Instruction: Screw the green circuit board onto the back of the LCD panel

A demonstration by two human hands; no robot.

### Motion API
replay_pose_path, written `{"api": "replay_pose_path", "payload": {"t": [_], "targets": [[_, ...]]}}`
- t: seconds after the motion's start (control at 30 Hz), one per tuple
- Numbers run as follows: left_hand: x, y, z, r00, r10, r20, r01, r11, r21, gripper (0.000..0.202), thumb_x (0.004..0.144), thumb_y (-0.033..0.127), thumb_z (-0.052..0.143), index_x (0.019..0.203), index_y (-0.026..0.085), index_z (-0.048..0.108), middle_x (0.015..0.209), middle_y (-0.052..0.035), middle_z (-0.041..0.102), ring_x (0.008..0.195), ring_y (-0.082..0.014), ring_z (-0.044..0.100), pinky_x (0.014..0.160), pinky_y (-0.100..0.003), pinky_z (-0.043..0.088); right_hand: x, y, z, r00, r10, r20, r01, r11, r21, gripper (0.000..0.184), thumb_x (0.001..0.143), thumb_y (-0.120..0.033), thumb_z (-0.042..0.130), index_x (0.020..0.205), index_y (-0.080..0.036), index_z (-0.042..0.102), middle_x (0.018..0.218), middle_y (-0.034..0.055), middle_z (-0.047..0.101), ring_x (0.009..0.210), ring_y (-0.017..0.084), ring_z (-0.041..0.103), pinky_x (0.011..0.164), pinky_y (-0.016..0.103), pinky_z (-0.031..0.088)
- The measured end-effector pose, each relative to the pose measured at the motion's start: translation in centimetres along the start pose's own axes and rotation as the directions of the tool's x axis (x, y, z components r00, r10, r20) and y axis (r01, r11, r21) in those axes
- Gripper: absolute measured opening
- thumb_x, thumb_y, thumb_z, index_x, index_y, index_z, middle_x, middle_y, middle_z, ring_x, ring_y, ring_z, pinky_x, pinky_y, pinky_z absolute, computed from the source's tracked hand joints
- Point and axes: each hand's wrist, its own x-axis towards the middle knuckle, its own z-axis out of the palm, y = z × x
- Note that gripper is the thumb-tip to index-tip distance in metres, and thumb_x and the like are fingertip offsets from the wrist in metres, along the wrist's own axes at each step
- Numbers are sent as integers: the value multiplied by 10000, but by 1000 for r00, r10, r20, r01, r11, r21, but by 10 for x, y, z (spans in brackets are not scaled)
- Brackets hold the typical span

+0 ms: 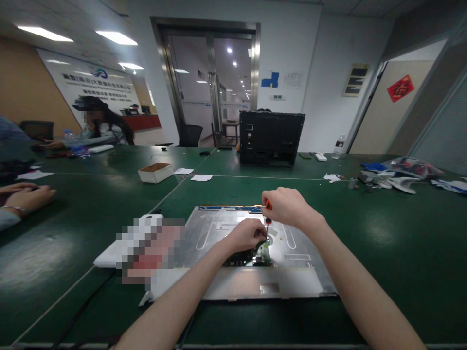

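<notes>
My right hand (290, 206) is closed around the orange and black handle of a screwdriver (269, 205), held upright with its shaft pointing down. My left hand (246, 236) sits low beside the shaft, fingertips pinched together near its tip; what they hold, if anything, is too small to make out. Below both hands lies a silver metal display panel (306, 243), flat on the table. A green circuit board (263, 253) is on the panel's middle, partly hidden by my left hand. A narrow blue board strip (226, 208) runs along the panel's far edge.
On the green table (383, 272), a white object (109, 253) lies left of the panel. Farther off are a small open box (156, 173), a black monitor casing (272, 138) and plastic bags (412, 167). Another person's hands (29, 197) rest at far left; someone sits (102, 124) behind.
</notes>
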Motion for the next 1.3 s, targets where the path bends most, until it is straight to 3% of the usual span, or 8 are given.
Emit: {"api": "replay_pose_path", "payload": {"t": [0.17, 0.33, 0.63, 0.87, 0.97, 1.1, 1.17, 1.3], "targets": [[-1, 0, 0, 1000, 25, -13, -26, 1000, -13, 126, 707, 56, 620, 716, 159, 693, 715, -7, 676, 670, -142, 588, 624, -206, 399, -5, 10, -2, 996, -84, 30, 79, 989, 123, 244, 739, -298, 600, 978, -252, 595, 892, 25, 678, 789, 192, 606, 533, 247, 272], [-1, 0, 0, 999, 19, -26, -20, 1000, -14, 111, 715, 73, 622, 729, 156, 693, 739, -16, 687, 698, -154, 598, 644, -214, 410, -3, 7, -2, 1000, 2, 16, -3, 999, 41, 372, 825, -577, 485, 826, -241, 643, 797, 55, 679, 743, 215, 615, 551, 269, 306], [0, 0, 0, 1000, -8, 3, 8, 1000, -6, 134, 710, 73, 600, 728, 166, 695, 734, -11, 691, 707, -163, 604, 659, -223, 411, -3, -2, -2, 999, -20, 27, 21, 1000, -23, 221, 804, -274, 506, 1001, -225, 595, 866, 59, 670, 754, 198, 614, 566, 267, 329], [0, 1, -1, 1000, -8, 10, 8, 1000, -9, 134, 712, 68, 598, 724, 165, 688, 741, -9, 684, 719, -160, 602, 659, -219, 417, 1, -7, -3, 999, 21, -26, -22, 999, -40, 437, 851, -569, 447, 779, -197, 664, 782, 96, 676, 757, 230, 629, 587, 282, 347], [0, 2, -1, 1000, -10, 13, 10, 1000, 4, 107, 721, 91, 615, 740, 165, 690, 760, -12, 681, 723, -159, 598, 661, -219, 415, 2, -6, -1, 999, 23, -38, -26, 997, -73, 416, 892, -487, 426, 723, -186, 658, 757, 97, 674, 740, 222, 632, 571, 277, 331], [0, 2, -2, 1000, -6, 21, 5, 1000, 17, 120, 725, 81, 604, 731, 165, 690, 750, -10, 671, 712, -156, 591, 658, -221, 408, 0, 1, 0, 997, -71, -20, 72, 997, 12, 163, 831, -300, 513, 920, -225, 627, 845, 48, 684, 756, 197, 618, 550, 258, 298], [0, 2, -2, 1000, 3, 24, -3, 1000, 15, 124, 722, 77, 603, 721, 165, 690, 757, -11, 670, 717, -157, 590, 662, -222, 408, -3, 5, 0, 990, -140, 0, 140, 985, 97, 228, 766, -246, 570, 993, -243, 594, 915, 26, 684, 801, 190, 613, 548, 248, 294], [0, 1, -2, 1000, -1, 18, 1, 1000, 14, 128, 719, 70, 605, 728, 160, 695, 770, -19, 679, 736, -165, 597, 673, -228, 411, -5, 7, -2, 982, -191, -3, 190, 973, 128, 237, 770, -358, 601, 990, -268, 608, 928, 17, 691, 826, 200, 620, 555, 250, 301]]}}
